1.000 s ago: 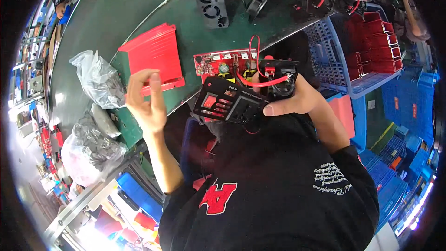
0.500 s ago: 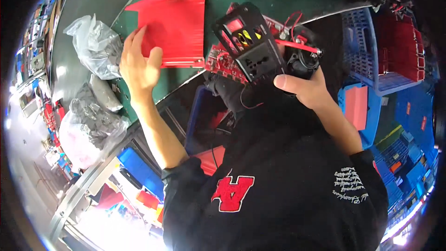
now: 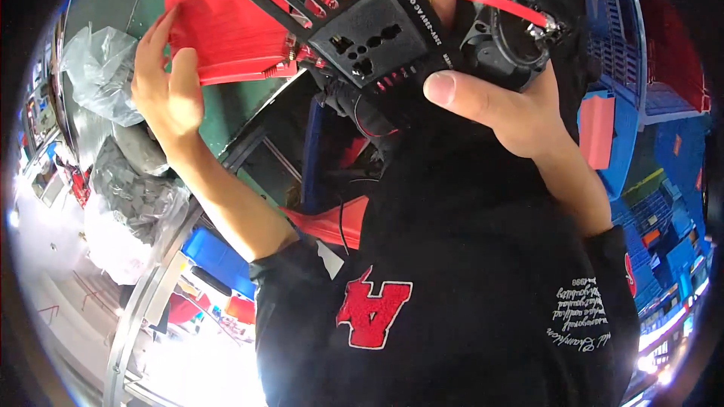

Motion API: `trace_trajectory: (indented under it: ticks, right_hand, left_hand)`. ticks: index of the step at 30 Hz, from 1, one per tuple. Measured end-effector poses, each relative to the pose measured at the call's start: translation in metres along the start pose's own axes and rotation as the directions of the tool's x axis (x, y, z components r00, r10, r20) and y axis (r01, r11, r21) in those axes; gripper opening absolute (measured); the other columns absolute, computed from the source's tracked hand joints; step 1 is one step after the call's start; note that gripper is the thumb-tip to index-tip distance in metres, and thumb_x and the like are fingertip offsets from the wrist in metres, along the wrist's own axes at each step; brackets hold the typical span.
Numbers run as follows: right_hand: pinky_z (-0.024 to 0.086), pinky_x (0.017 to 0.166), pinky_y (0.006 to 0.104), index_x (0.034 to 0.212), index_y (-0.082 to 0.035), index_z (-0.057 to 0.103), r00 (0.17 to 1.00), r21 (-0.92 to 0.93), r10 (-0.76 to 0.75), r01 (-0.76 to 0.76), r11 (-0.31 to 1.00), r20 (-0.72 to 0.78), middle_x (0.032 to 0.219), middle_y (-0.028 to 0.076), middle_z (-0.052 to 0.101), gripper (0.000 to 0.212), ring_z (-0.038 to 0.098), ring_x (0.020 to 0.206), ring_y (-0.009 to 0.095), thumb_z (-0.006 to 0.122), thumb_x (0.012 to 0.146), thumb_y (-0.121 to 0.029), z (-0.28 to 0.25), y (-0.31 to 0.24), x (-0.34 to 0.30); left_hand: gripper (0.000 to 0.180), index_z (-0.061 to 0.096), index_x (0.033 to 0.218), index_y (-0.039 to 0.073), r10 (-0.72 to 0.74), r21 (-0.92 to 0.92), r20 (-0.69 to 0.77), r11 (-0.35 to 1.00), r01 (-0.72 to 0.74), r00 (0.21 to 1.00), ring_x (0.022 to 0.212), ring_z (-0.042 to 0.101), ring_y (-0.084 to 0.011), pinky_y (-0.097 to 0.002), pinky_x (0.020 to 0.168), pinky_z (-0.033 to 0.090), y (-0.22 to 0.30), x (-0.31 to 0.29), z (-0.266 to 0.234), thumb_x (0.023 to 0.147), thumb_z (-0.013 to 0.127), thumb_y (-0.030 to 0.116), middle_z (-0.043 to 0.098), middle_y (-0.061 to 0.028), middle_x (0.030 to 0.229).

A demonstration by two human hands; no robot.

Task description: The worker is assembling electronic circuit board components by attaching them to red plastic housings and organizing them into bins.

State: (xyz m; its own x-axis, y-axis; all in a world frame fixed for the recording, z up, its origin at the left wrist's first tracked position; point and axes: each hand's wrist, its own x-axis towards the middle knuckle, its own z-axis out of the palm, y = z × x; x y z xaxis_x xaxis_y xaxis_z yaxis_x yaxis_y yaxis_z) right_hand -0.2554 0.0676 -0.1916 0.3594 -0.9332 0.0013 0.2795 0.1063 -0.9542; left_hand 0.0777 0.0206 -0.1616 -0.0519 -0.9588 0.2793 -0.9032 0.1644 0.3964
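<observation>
My right hand point(image 3: 520, 117) grips an opened power inverter by its black end panel point(image 3: 411, 38), thumb on the panel's near corner. The panel has a universal socket, vent slots and a red switch. Behind it are a red circuit board, a thick red wire point(image 3: 483, 1) and a black round part like a fan point(image 3: 501, 56). The fingers under the inverter are mostly hidden. My left hand point(image 3: 170, 90) is at the near left edge of a red metal housing point(image 3: 219, 30), fingers and thumb apart. Whether its fingertips touch the housing is unclear. The inverter partly covers the housing.
Clear plastic bags point(image 3: 105, 71) lie left of the housing on the green table point(image 3: 245, 109). To the right stand a blue crate point(image 3: 615, 45) with red parts and a blue bin point(image 3: 622, 151) with a pink-red piece. A blue box point(image 3: 219, 260) is at lower left.
The inverter has come closer to the view and appears larger. The housing, bags and left hand now sit further left in the picture; the view itself has shifted.
</observation>
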Motion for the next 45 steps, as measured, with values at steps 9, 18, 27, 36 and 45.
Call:
trace_trajectory:
  ticks: [9, 18, 27, 36, 45]
  right_hand:
    - [0.042, 0.097, 0.0336, 0.122, 0.002, 0.055, 1.0, 0.01, -0.002, 0.002, 1.0, 0.003, 0.115, 0.008, 0.061, 0.049, 0.057, 0.108, 0.018, 0.073, 0.077, -0.003, 0.0, -0.005, 0.003]
    - [0.044, 0.097, 0.0324, 0.123, -0.001, 0.055, 0.998, -0.041, 0.05, -0.049, 0.998, 0.027, 0.117, 0.007, 0.061, 0.058, 0.057, 0.107, 0.015, 0.083, 0.073, -0.013, -0.001, -0.003, -0.003]
    - [0.045, 0.09, 0.0384, 0.114, 0.0, 0.061, 0.99, -0.12, -0.053, 0.069, 0.99, 0.133, 0.113, 0.019, 0.058, 0.048, 0.056, 0.103, 0.033, 0.075, 0.07, -0.015, -0.009, -0.011, 0.01]
    - [0.043, 0.099, 0.0424, 0.105, -0.003, 0.062, 0.974, -0.209, 0.052, -0.004, 0.978, 0.222, 0.106, 0.01, 0.064, 0.04, 0.057, 0.107, 0.03, 0.079, 0.072, -0.018, -0.016, -0.012, 0.019]
    - [0.044, 0.089, 0.0417, 0.108, -0.002, 0.061, 0.997, -0.036, 0.032, -0.029, 0.999, 0.065, 0.107, 0.015, 0.059, 0.044, 0.056, 0.1, 0.033, 0.076, 0.069, -0.015, 0.007, -0.004, 0.023]
  left_hand:
    - [0.046, 0.065, 0.117, 0.004, 0.046, 0.077, 0.024, 0.996, -0.048, 0.999, 0.107, 0.062, -0.0293, -0.0336, 0.087, 0.047, 0.001, 0.0, -0.006, 0.075, 0.051, 0.014, 0.064, -0.0174, 0.119]
    - [0.058, 0.062, 0.122, 0.001, 0.089, -0.003, 0.119, 0.996, -0.09, 0.989, 0.113, 0.058, -0.0374, -0.0393, 0.097, 0.044, 0.011, 0.006, -0.006, 0.068, 0.047, 0.014, 0.058, -0.0253, 0.124]
    - [0.067, 0.06, 0.122, -0.004, 0.102, 0.006, 0.192, 0.994, -0.106, 0.976, 0.115, 0.056, -0.0411, -0.0409, 0.101, 0.042, 0.019, 0.012, -0.009, 0.06, 0.045, 0.017, 0.056, -0.0284, 0.125]
    - [0.072, 0.059, 0.126, -0.002, -0.015, 0.05, 0.213, 0.999, 0.004, 0.977, 0.12, 0.053, -0.0386, -0.0424, 0.102, 0.042, 0.02, 0.013, -0.007, 0.059, 0.044, 0.018, 0.054, -0.0276, 0.129]
    - [0.072, 0.058, 0.13, -0.001, 0.08, 0.101, 0.189, 0.99, -0.101, 0.979, 0.121, 0.054, -0.0376, -0.0419, 0.1, 0.043, 0.02, 0.007, -0.007, 0.073, 0.054, 0.045, 0.055, -0.0253, 0.129]
